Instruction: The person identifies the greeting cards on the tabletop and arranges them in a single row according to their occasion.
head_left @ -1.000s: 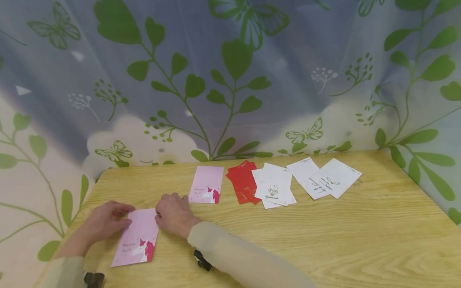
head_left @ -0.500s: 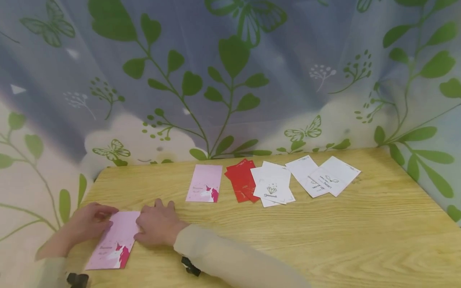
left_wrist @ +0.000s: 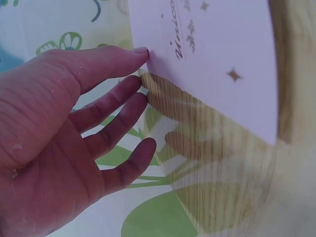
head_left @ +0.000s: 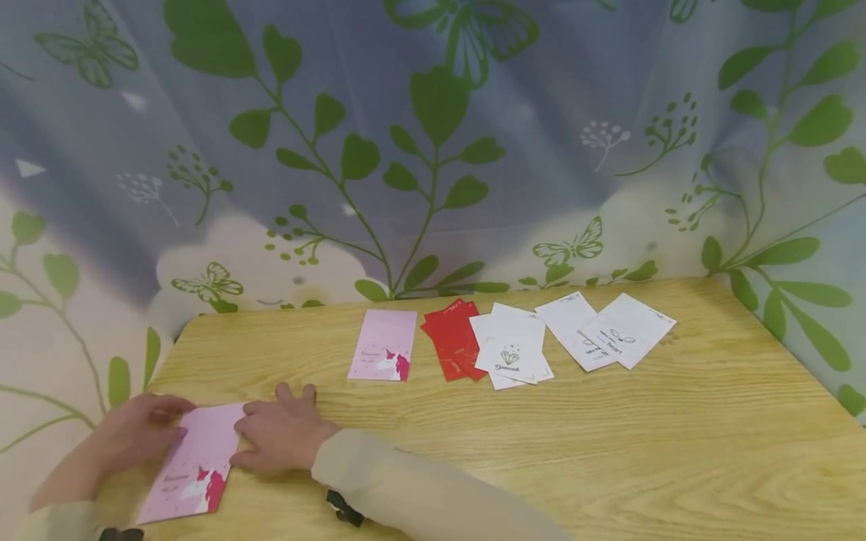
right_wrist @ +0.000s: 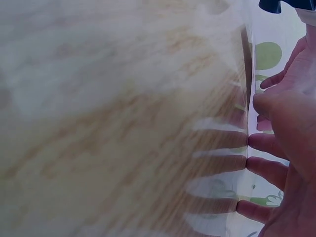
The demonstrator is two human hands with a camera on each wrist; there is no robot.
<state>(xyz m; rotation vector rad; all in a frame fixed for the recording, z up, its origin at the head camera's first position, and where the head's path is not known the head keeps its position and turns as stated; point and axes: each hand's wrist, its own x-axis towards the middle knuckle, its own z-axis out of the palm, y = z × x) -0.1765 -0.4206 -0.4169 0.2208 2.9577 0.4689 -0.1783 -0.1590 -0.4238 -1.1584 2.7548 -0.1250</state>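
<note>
Head view, lower left: left hand (head_left: 138, 436) and right hand (head_left: 280, 433), fingers seemingly flat, steady the pink card (head_left: 189, 466) at the table (head_left: 609, 451) edge.

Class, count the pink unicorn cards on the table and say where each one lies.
2: one pink card at the table's near left corner between both hands; another pink card farther back, left of the red cards. Others may be hidden.

head view high, wrist views close
</note>
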